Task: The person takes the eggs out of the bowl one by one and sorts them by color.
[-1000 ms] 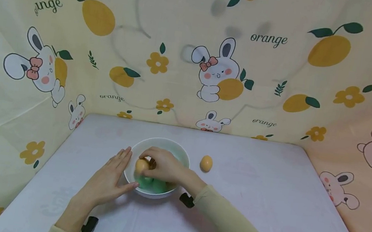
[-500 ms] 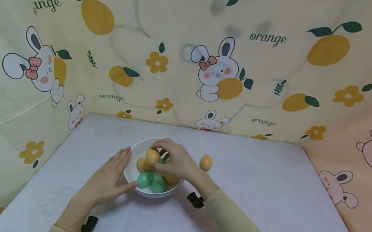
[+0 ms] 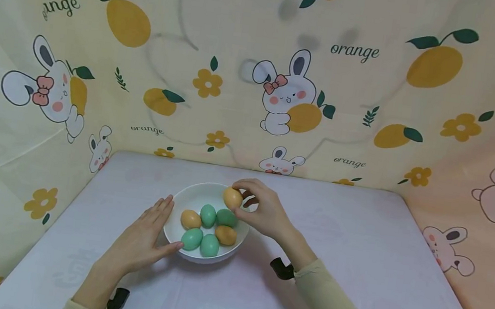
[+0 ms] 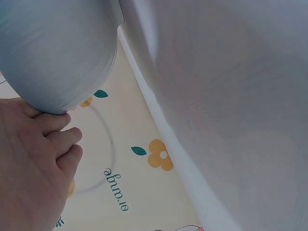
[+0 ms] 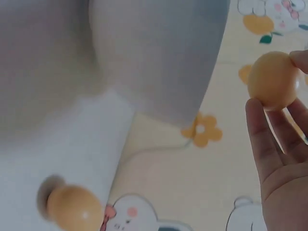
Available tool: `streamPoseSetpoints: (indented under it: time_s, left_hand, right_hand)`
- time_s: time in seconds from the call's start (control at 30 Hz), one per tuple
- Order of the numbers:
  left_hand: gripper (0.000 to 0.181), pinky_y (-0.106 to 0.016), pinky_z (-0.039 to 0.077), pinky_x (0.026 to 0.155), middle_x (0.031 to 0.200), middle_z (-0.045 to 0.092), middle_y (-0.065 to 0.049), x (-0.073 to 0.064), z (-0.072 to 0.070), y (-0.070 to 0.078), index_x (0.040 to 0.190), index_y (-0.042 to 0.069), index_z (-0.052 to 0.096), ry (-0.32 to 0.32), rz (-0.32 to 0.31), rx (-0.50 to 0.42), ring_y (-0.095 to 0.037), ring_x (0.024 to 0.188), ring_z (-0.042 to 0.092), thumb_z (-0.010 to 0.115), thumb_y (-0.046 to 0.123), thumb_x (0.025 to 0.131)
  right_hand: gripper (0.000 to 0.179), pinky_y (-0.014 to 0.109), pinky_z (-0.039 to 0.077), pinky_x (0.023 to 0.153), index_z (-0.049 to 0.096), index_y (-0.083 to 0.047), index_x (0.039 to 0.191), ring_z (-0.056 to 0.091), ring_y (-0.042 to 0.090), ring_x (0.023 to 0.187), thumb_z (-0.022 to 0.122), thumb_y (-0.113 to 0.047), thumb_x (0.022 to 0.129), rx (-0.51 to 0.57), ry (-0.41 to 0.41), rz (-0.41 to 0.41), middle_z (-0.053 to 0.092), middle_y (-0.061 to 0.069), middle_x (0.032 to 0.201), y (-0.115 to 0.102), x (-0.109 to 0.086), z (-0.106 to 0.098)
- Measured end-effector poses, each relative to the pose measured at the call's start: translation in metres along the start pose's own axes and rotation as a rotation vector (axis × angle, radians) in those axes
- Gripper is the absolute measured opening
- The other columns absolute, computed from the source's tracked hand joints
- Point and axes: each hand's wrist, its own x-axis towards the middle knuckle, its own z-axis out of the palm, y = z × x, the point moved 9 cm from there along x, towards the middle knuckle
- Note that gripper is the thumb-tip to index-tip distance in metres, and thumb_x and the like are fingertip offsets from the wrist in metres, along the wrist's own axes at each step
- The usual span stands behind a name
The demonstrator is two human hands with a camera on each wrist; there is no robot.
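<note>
In the head view, my right hand (image 3: pixel 263 211) pinches an orange-yellow egg (image 3: pixel 232 198) between thumb and fingertips, over the far right rim of a white bowl (image 3: pixel 190 200). Below it in the bowl lie several green eggs (image 3: pixel 209 245) and two orange-yellow ones, including one (image 3: pixel 191 219) on the left. My left hand (image 3: pixel 139 244) rests against the bowl's left side, fingers straight and thumb at the near rim. Another orange-yellow egg (image 5: pixel 74 207) lies on the table in the right wrist view; my right hand hides it in the head view.
The bowl stands on a white-covered table (image 3: pixel 335 270). Behind and at both sides hangs a cream cloth (image 3: pixel 234 111) printed with rabbits, oranges and flowers. A black wrist-camera piece (image 3: pixel 283 269) sits under my right wrist, and another (image 3: pixel 117 302) by the left.
My right hand has lifted an orange-yellow egg from inside the bowl and carried it right and away to the far rim. The left hand has stayed at the bowl.
</note>
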Motion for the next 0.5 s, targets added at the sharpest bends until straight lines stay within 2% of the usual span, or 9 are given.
streamPoseSetpoints:
  time_s: [0.2,0.5]
  left_hand:
    - [0.106,-0.056,0.026,0.126,0.171,0.023,-0.017,0.0,0.0,0.0,0.161,-0.005,0.027,-0.002,0.0,-0.001,-0.04,0.156,0.024,0.064,0.066,0.093]
    - [0.104,-0.056,0.026,0.126,0.171,0.023,-0.017,0.0,0.001,-0.001,0.161,-0.006,0.028,-0.003,-0.009,0.004,-0.04,0.156,0.024,0.065,0.063,0.093]
  right_hand:
    - [0.046,0.029,0.063,0.081,0.069,-0.006,0.127,0.069,0.021,0.099,0.084,-0.002,0.084,-0.004,0.078,0.039,0.067,0.005,0.13,0.016,-0.014,-0.025]
    - [0.047,0.033,0.064,0.079,0.068,-0.002,0.128,0.071,0.028,0.095,0.082,0.003,0.083,-0.031,0.187,0.097,0.067,0.012,0.127,0.041,-0.039,-0.061]
